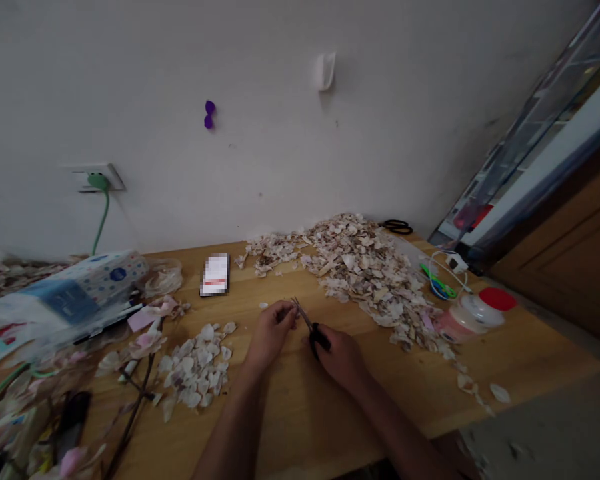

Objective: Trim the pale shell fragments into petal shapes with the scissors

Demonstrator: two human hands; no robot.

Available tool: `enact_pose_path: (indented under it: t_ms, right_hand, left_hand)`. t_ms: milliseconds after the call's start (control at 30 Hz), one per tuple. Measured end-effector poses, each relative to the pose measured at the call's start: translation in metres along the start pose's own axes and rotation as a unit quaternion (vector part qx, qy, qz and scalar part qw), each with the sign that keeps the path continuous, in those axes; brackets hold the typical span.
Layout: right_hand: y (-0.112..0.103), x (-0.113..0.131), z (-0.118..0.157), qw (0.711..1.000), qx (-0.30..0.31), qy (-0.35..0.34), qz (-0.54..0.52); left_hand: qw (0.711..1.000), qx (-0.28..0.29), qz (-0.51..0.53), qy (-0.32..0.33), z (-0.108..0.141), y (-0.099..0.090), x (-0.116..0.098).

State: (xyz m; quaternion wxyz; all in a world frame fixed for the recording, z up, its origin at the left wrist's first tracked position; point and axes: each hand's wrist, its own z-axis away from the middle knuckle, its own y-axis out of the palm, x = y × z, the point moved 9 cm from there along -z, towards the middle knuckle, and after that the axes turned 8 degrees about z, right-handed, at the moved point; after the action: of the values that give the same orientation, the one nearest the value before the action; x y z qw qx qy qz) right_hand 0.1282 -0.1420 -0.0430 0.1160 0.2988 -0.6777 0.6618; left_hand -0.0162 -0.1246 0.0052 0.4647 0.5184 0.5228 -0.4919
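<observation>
My right hand (341, 357) is closed around the black handles of a small pair of scissors (305, 316), whose narrow metal blades point up and left. Close to the blade tips, my left hand (274, 331) has its thumb and fingers pinched together. Whatever sits between those fingertips is hidden or too small to name. Left of my left wrist lies a small pile of pale, petal-like pieces (200, 365). A much larger heap of similar whitish, dry pieces (360, 267) spreads over the back right of the wooden table (300, 427).
A phone (215, 275) lies near the wall. At left are a tissue pack (90, 287), a dark branch (135, 417) and pink artificial flowers (147, 341). On the right stand a red-lidded jar (473, 315) and a white cable (447, 263). Black-handled scissors (397, 227) lie behind the heap.
</observation>
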Motion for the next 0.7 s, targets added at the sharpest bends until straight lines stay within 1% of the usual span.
enact_pose_path:
  t_ms: [267,433,600,700]
  right_hand:
    - [-0.001,0.002,0.0,1.0,0.005,0.001,0.007]
    - [-0.002,0.003,0.0,1.0,0.001,-0.01,0.016]
    - [-0.001,0.002,0.0,1.0,-0.002,-0.013,0.001]
    - [0.0,-0.003,-0.001,0.999,-0.011,-0.007,-0.048]
  left_hand:
    - [0.999,0.022,-0.047,0.005,-0.001,-0.002,0.003]
    - [0.997,0.041,-0.057,0.005,-0.001,-0.004,0.004]
    - [0.997,0.051,-0.06,-0.015,-0.001,-0.008,0.003]
    - [0.997,0.056,-0.026,-0.047,-0.001,-0.009,0.01]
